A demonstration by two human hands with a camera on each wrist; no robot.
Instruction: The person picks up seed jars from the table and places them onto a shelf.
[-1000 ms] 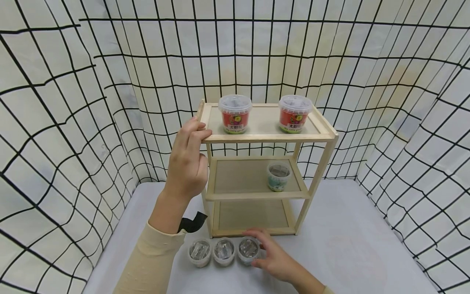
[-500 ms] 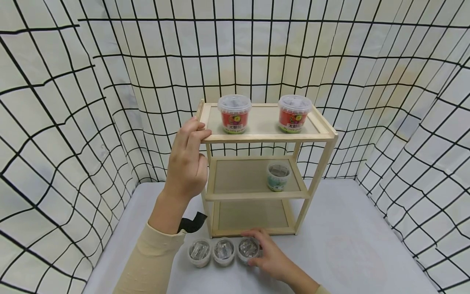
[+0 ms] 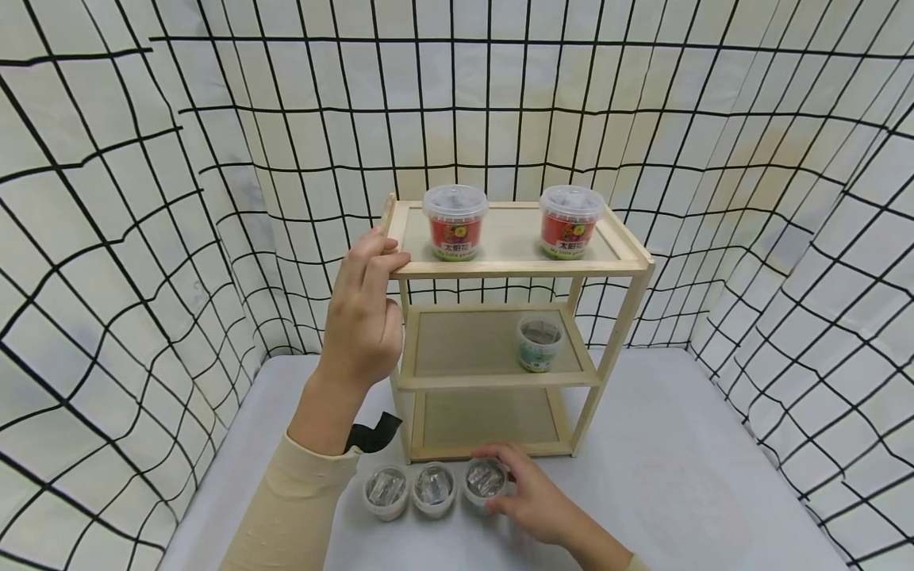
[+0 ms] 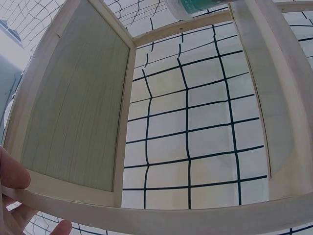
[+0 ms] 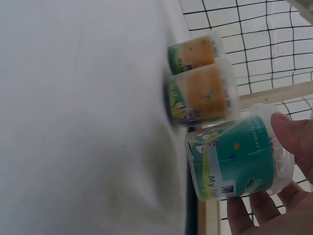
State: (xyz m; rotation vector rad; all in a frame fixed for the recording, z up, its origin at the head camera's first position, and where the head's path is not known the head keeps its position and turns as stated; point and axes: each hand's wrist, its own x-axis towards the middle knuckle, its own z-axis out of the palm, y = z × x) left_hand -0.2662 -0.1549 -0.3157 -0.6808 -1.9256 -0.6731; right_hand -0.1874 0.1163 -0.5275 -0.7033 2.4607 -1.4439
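Note:
My left hand (image 3: 362,317) grips the front left corner of the top board of a three-tier wooden shelf (image 3: 521,269); in the left wrist view its thumb (image 4: 13,171) lies against the frame. Low in front of the shelf, my right hand (image 3: 531,503) holds a clear-lidded plastic cup with a green label (image 5: 239,159), thumb at the lid and fingers round the other side. That cup's base looks slightly raised from the white table. Two orange-labelled cups (image 5: 200,93) stand to its left.
Two red-labelled cups (image 3: 455,234) stand on the top shelf. On the middle shelf, toward the right, is another green-labelled cup (image 3: 539,353). Black-wire grid panels (image 3: 485,135) backed with white sheeting enclose the white table (image 3: 664,444).
My right hand has closed its thumb and fingers on the green-labelled cup, which has shifted slightly right, away from its neighbour. The left hand stays on the shelf.

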